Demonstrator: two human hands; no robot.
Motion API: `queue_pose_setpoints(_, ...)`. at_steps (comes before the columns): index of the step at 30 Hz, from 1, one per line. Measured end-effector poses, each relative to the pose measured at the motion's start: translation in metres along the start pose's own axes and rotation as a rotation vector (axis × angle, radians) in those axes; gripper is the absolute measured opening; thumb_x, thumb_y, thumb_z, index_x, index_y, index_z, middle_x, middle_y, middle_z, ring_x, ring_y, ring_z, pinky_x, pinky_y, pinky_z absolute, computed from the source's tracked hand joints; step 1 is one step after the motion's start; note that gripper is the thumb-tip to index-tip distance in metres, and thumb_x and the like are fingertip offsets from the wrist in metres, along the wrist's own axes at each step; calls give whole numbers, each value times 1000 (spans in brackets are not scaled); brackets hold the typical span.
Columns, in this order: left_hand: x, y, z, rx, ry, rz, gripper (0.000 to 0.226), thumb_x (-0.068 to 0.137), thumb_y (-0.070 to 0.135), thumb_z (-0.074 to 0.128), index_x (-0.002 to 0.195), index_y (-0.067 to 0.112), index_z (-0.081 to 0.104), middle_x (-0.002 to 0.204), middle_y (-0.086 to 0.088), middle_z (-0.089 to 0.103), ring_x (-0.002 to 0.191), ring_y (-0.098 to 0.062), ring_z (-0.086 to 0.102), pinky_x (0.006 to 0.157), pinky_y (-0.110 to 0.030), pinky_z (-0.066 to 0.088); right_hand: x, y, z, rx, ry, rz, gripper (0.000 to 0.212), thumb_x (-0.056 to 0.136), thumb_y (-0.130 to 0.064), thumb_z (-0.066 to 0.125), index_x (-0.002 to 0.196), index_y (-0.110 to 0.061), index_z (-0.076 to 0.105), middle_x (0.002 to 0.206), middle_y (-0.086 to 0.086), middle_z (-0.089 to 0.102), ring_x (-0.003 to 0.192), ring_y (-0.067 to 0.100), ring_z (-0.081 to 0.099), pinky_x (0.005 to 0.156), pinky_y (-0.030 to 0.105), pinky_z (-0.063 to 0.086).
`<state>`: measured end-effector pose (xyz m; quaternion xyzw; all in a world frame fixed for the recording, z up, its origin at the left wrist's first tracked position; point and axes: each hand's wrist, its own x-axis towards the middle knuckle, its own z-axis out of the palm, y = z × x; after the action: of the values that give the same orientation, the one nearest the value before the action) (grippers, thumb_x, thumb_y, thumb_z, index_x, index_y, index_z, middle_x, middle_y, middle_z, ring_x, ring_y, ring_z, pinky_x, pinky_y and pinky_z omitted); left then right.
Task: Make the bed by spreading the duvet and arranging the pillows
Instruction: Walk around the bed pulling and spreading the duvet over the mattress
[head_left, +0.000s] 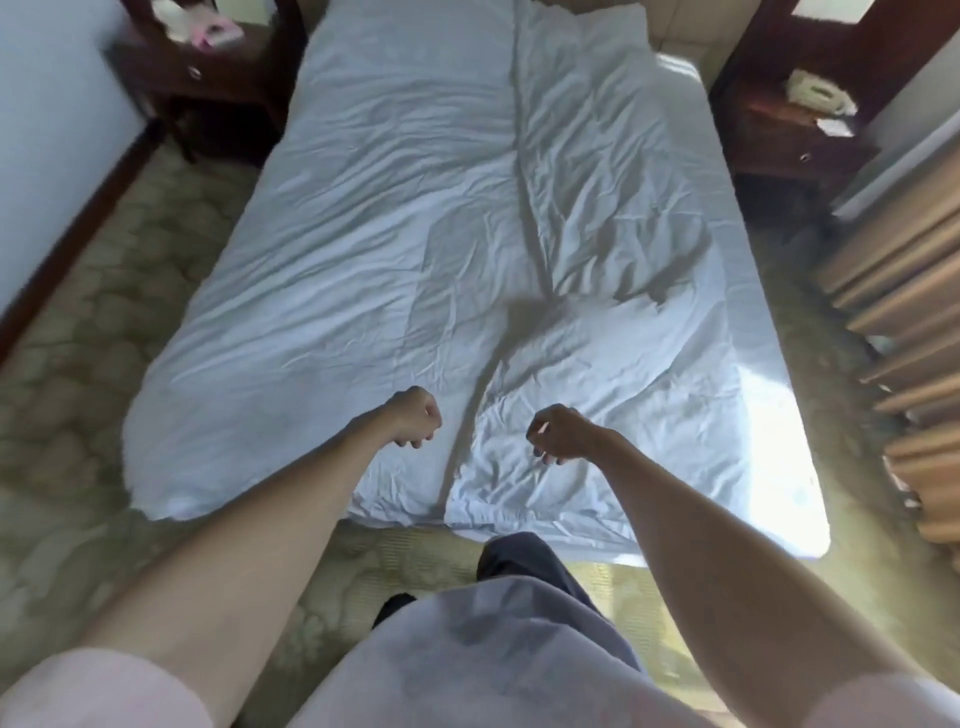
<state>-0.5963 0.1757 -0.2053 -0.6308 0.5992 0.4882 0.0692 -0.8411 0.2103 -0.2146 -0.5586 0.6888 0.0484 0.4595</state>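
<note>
Head view: the white duvet lies spread over the bed, wrinkled, with a long fold running down its middle. Both hands hang above its foot end, left hand and right hand, fingers loosely curled, holding nothing. Soft, light and floppy, it probably handles best when pinched at the foot-end corners.
</note>
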Motion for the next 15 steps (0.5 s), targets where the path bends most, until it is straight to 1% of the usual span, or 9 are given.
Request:
queue_pose_setpoints(2,-4,-15,-21,13,49,5,22,94,16,44,101,8,63,96,-12,71,71,-22,65,58,-28,46,11,-33,4,-50,-9,-36,16,94,-12,51,94,-5,65,83,16,73,62,21,66,50,22,51)
queue_pose_setpoints(4,-9,-33,-43,26,90,-1,24,91,15,44,99,5,65,94,-15,73,75,-26,70,59,-30,49,20,-72,8,-130,-30,-93,24,94,-11,50,96,3,69,88,21,73,65,25,66,58,27,53)
queue_pose_setpoints(5,-10,-44,-54,31,112,-8,25,91,14,44,98,4,65,92,-17,73,78,-28,72,60,-31,51,26,-91,9,-203,-40,-128,28,95,-14,50,96,5,70,94,21,73,74,28,68,66,29,53)
queue_pose_setpoints(7,-11,-68,-76,37,165,-22,25,91,15,43,96,3,65,91,-18,73,78,-28,73,66,-35,56,36,-128,13,-341,-16,-183,34,96,-22,48,102,4,70,110,20,69,102,32,65,81,27,47)
queue_pose_setpoints(8,-11,-81,-86,37,191,-35,24,92,15,44,95,5,65,93,-18,72,79,-27,72,71,-36,57,42,-145,14,-378,-6,-196,34,96,-24,48,107,1,69,118,18,66,112,32,60,86,27,45)
queue_pose_setpoints(9,-10,-95,-96,45,216,-58,22,92,15,45,95,7,65,96,-16,71,82,-27,71,75,-37,58,52,-161,17,-406,4,-213,33,95,-25,50,110,-2,68,122,17,63,116,32,57,88,27,44)
queue_pose_setpoints(12,-7,-138,-125,73,245,-152,15,92,16,51,100,14,64,108,-9,63,99,-29,63,89,-41,55,85,-209,33,-465,-9,-267,28,90,-25,54,105,-6,68,122,16,62,114,33,56,87,30,45)
queue_pose_setpoints(14,-7,-167,-148,61,247,-192,10,89,14,53,95,15,61,106,-9,64,99,-29,63,89,-42,55,107,-244,46,-498,-40,-303,23,90,-23,53,100,-7,67,121,15,61,114,32,56,86,31,45)
queue_pose_setpoints(15,-7,-182,-161,46,250,-203,9,87,13,54,91,15,61,102,-10,66,94,-29,64,87,-42,56,118,-262,54,-515,-60,-318,18,89,-22,52,92,-10,65,120,15,61,112,32,57,82,30,44)
